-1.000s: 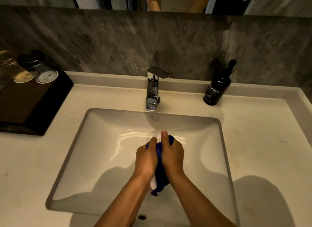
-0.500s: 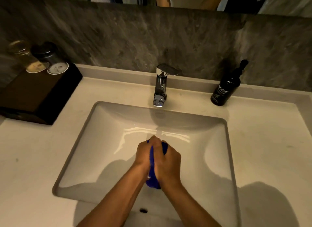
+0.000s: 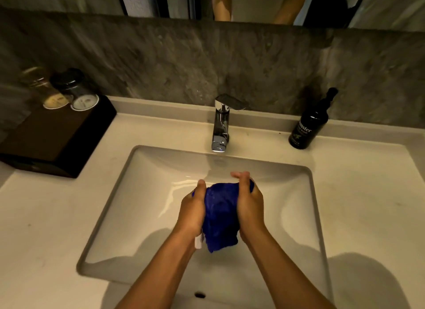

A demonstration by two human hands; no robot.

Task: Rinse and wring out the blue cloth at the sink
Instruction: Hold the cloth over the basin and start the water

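You had the blue cloth (image 3: 220,216) bunched between both hands over the middle of the sink (image 3: 147,193), held clear of the basin floor. Your left hand (image 3: 192,211) was clenched on the cloth's left side, thumb up along its top edge, and your right hand (image 3: 249,204) gripped the right side with the fingers curled over the far top corner. The cloth hung as a thick wad between your palms, its lower end dangling just below your wrists, with a small white tag (image 3: 198,242) showing beside your left wrist.

The tap (image 3: 221,124) stood just behind your hands, and no stream could be made out from its spout, so the water looked to be off. The basin shone wet in front of your hands. From that, the rinse seemed to be done or paused, and you were in the wringing stage. The cloth looked loosely gathered rather than twisted tight, so I judged the squeeze only partly done. A firmer twist was probably left, though how much water the cloth held could not be told.

On the surface, a dark soap bottle (image 3: 309,122) stood to the right of the tap, and a black tray (image 3: 55,143) with two upturned glasses (image 3: 69,90) sat at the left, both well away from the work.
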